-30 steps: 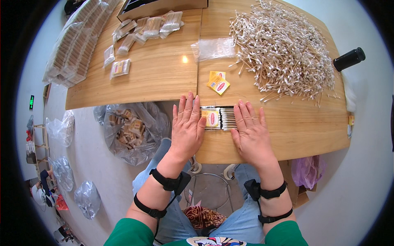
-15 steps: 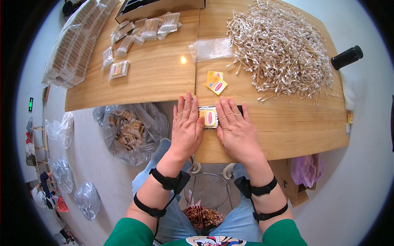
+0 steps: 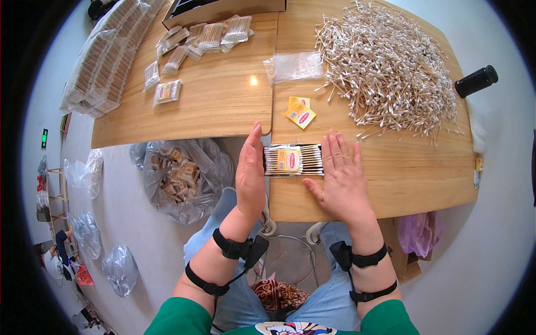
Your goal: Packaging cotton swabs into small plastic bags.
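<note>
A flat row of cotton swabs [image 3: 310, 159] lies side by side on a dark tray at the table's near edge. On top of the swabs rests a yellow and white card [image 3: 288, 160]. My left hand [image 3: 250, 173] stands on edge at the row's left end, fingers straight and together, holding nothing. Lying flat, palm down, my right hand [image 3: 344, 181] touches the row's right end with the thumb spread. Two more yellow cards [image 3: 301, 115] overlap on the wood just beyond the tray.
A big heap of loose cotton swabs [image 3: 391, 72] covers the far right. Clear bags [image 3: 296, 66] lie beside it. Several swab packs [image 3: 211, 37] sit at the far left, near stacked packs [image 3: 106, 61]. A grey bag of packs [image 3: 184, 178] is below; a black cylinder [image 3: 475, 81] stands right.
My hands have moved apart, uncovering more of the swab row and its card. The left hand has turned from flat onto its edge; the right has shifted to the right.
</note>
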Demonstrator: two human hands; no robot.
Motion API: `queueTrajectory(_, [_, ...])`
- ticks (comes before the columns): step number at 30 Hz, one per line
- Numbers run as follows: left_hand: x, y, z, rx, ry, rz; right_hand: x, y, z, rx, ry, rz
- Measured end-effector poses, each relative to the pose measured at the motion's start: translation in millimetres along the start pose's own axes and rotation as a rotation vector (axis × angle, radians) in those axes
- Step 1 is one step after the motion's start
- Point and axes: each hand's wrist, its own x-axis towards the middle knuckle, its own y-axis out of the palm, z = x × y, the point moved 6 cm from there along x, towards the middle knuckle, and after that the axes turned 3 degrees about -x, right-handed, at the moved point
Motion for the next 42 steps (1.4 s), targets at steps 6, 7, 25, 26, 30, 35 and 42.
queueTrajectory(6, [5.4,-5.7,12.5,-0.337,-0.107,-0.103,4.4,4.4,12.8,-0.010,0.012,0.006])
queueTrajectory(7, [5.5,-6.5,12.7,-0.381,-0.117,-0.125,5.4,4.8,15.3,-0.015,0.025,0.019])
queueTrajectory(25, [6.9,-6.2,8.1,-0.399,-0.123,-0.134,5.1,4.8,29.7,0.032,0.002,0.011])
queueTrajectory(26, [7.0,-4.5,9.8,-0.417,-0.123,-0.119,5.2,4.4,31.5,0.031,0.000,0.012])
queueTrajectory(30, [7.3,-2.3,7.8,-0.418,-0.117,-0.129,7.0,7.0,38.8,0.030,0.002,0.034])
queueTrajectory(35, [6.7,0.5,6.4,-0.412,-0.122,-0.146,7.8,6.4,39.3,0.049,0.020,0.023])
queueTrajectory(42, [6.6,10.0,-0.6,-0.197,-0.063,-0.135,6.0,2.2,29.9,0.057,-0.035,-0.020])
